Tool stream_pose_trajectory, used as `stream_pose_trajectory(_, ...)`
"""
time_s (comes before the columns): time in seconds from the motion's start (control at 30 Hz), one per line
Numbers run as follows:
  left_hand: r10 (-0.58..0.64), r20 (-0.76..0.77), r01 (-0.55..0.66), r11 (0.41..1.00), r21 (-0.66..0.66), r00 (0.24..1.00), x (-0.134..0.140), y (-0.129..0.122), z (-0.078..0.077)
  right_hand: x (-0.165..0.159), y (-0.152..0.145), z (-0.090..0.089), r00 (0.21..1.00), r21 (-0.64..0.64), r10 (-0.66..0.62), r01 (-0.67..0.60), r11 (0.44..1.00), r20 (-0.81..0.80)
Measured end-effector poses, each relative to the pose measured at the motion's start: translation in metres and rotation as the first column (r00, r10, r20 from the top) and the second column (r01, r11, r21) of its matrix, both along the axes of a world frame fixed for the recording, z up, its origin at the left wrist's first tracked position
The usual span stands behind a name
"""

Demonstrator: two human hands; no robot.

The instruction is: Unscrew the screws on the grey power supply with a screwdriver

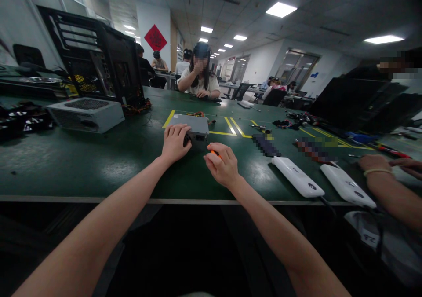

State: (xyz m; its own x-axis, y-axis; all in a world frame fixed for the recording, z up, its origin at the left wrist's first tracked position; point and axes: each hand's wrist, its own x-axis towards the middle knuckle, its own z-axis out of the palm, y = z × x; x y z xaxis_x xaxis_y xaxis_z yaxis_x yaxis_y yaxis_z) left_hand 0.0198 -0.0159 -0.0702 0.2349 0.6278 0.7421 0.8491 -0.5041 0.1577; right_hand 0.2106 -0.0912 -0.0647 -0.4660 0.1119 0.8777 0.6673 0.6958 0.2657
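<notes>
A small grey metal computer power supply unit (193,124) lies on the green tabletop in front of me, with a socket on its near face and coloured wires behind it. My left hand (176,143) grips its left end, fingers over the top and thumb at the near face. Closed round an orange-handled screwdriver (215,152), my right hand (224,164) is at the unit's near right corner. The screwdriver's shaft points up toward that corner; whether the tip touches is too small to tell.
To the left are a larger power supply (87,112) and a black computer case (99,59). White power banks (296,176), phones and loose tools lie on the right. A co-worker's hand (376,163) is at far right; another person (199,75) sits opposite. The table's edge (132,199) is close to me.
</notes>
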Motion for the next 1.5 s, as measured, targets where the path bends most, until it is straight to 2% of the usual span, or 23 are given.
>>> stream_pose_trajectory(0.2, -0.01, 0.014, 0.01, 1.0, -0.004, 1.0, 0.0006, -0.0008, 0.0005, 0.0029, 0.0, -0.0017, 0.997, -0.061, 0.048, -0.051, 0.997, -0.058)
stream_pose_trajectory(0.4, -0.002, 0.006, 0.002, 1.0, -0.007, 1.0, 0.0006, -0.0011, 0.0008, 0.0028, -0.0028, 0.0016, 1.0, -0.02, 0.014, -0.014, 1.0, -0.006)
stream_pose_trajectory(0.57, 0.003, 0.0, -0.003, 1.0, -0.003, 1.0, 0.0002, -0.0011, 0.0008, 0.0051, -0.0016, -0.0003, 0.997, -0.065, 0.041, -0.045, 0.997, -0.065)
stream_pose_trajectory(0.77, -0.011, 0.003, 0.011, 1.0, -0.013, 1.0, 0.0003, -0.001, 0.0008, 0.0045, -0.0026, -0.0001, 0.997, 0.038, -0.063, 0.065, 0.997, -0.053)
stream_pose_trajectory(1.0, -0.015, 0.018, 0.015, 1.0, -0.016, 1.0, 0.0001, -0.0014, 0.0009, 0.0037, -0.0016, -0.0031, 0.999, 0.038, 0.005, -0.007, 0.999, 0.049)
stream_pose_trajectory(1.17, -0.009, 0.011, 0.009, 1.0, -0.011, 1.0, -0.0001, -0.0015, 0.0009, 0.0036, -0.0008, -0.0025, 0.999, 0.058, -0.028, 0.027, 0.998, 0.016)
stream_pose_trajectory(1.5, -0.012, 0.012, 0.012, 1.0, -0.018, 1.0, -0.0004, -0.0008, 0.0006, -0.0005, -0.0015, -0.003, 0.999, 0.065, 0.033, -0.032, 0.997, -0.003)
